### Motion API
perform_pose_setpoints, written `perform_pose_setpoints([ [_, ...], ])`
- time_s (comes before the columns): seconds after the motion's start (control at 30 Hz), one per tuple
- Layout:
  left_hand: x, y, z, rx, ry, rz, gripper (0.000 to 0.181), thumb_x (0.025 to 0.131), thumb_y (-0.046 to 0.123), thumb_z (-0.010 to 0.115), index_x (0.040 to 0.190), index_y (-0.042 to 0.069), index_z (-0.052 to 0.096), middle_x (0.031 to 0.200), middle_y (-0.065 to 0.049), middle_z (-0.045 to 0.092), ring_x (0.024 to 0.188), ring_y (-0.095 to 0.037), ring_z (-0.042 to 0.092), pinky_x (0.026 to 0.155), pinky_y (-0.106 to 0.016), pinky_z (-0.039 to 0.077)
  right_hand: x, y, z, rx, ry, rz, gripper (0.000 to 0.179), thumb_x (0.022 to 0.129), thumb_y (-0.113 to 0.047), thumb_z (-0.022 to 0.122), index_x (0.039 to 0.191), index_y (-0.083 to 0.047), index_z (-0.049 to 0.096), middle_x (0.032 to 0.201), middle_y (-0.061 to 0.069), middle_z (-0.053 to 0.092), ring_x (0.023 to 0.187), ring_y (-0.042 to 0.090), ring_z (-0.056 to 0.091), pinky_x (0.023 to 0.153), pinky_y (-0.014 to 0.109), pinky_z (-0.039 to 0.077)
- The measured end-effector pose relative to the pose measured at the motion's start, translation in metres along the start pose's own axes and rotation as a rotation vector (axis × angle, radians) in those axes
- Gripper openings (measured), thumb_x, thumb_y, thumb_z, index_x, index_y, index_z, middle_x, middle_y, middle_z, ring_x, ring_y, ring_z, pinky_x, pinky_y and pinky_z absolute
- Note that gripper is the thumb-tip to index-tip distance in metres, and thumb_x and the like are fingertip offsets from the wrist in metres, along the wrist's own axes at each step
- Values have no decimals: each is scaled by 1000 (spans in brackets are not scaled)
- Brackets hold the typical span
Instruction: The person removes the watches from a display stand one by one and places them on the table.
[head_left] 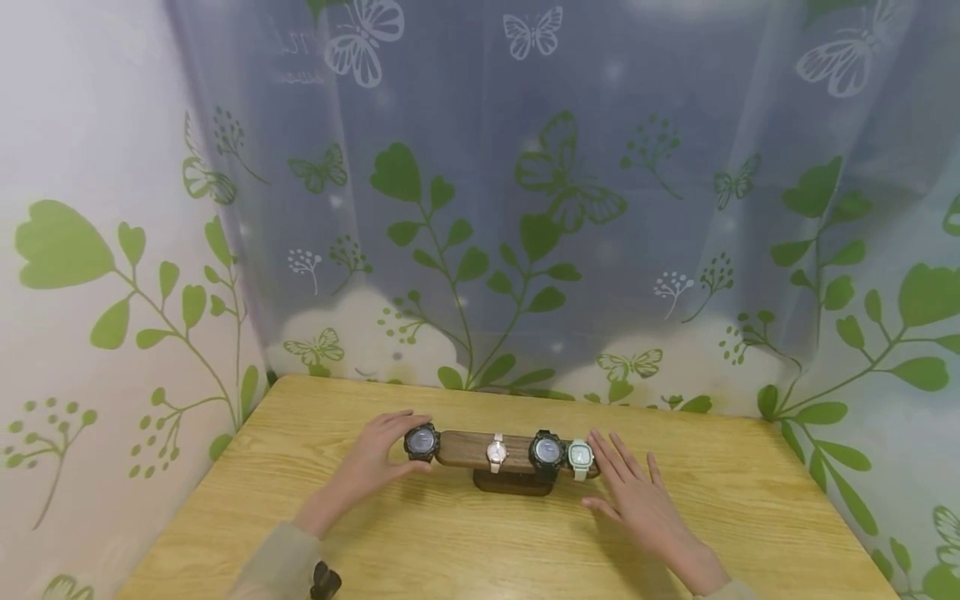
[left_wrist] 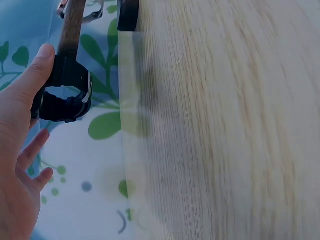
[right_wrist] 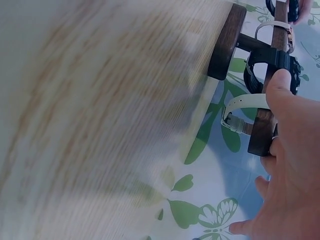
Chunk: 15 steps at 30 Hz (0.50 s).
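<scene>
A dark wooden watch stand (head_left: 465,449) has a horizontal bar on a low base. My left hand (head_left: 378,450) pinches a black watch (head_left: 422,442) at the bar's left end, thumb on the near side and fingers on the far side. In the left wrist view its closed strap (left_wrist: 65,107) forms a loop; whether the bar's tip enters it I cannot tell. By the bar's right end, my right hand (head_left: 637,500) has its fingers extended beside a pale green square watch (head_left: 580,456). Contact there is unclear.
Between the hands, a small pink-and-white watch (head_left: 497,452) and another black watch (head_left: 547,450) sit on the bar. The stand's base (head_left: 513,482) rests on a wood-grain table (head_left: 450,542). Patterned curtains (head_left: 480,208) hang behind it. A dark object (head_left: 325,581) is near the left sleeve.
</scene>
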<state>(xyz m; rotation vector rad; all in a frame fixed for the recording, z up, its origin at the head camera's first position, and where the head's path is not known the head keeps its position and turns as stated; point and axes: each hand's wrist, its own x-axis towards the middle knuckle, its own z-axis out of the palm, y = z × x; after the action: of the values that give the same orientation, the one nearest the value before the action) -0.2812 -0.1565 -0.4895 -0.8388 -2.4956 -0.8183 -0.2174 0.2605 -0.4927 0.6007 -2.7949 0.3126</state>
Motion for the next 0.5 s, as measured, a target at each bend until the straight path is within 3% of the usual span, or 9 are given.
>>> perform_pose_setpoints([
  [0.2,-8,-6,-11,7,25,3,70,74,27,91,136,10,64,135,-9,66,131,-40,53,107,-65,41,0,1,1,-3,40,-23,88,92,-42,71,161,-12,26,170,1,16,156,24,9,112,78,15],
  [0.5,-19,-12,-20,27,35,-16,71,73,27,92,137,11,64,135,-10,66,130,-40,54,106,-66,42,0,3,0,15,18,-15,91,93,-42,70,164,-20,18,170,1,16,156,23,8,113,78,14],
])
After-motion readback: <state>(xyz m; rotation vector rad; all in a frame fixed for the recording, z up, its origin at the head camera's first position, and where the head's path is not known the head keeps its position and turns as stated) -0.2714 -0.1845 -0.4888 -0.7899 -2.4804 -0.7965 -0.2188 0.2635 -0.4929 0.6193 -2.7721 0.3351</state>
